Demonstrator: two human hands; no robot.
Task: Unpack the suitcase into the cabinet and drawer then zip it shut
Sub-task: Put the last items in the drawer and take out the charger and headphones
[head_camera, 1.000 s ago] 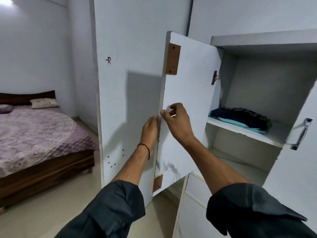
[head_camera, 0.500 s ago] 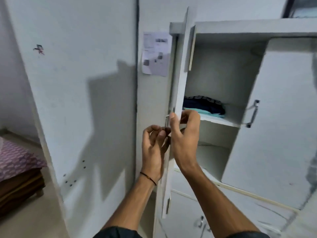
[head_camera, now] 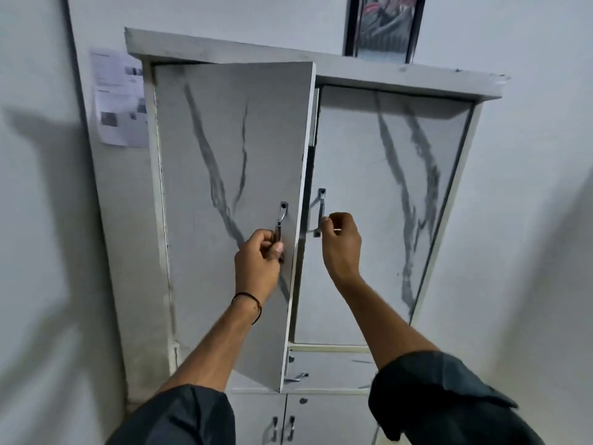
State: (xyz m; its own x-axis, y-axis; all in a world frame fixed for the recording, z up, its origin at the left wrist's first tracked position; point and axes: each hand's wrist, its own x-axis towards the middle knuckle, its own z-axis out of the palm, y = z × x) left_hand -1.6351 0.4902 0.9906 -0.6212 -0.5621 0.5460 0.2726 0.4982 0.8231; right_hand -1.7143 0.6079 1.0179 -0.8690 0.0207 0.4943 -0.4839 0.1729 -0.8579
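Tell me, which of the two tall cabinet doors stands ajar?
The left door, held by the left hand: its edge juts forward, the right door sits flush.

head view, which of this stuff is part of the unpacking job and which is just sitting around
Job: cabinet; left door, ajar; left door handle, gripped by the left hand; right door; right door handle, right hand curled at it; drawer below.
Just there: paper sheet on the wall; framed picture above the cabinet.
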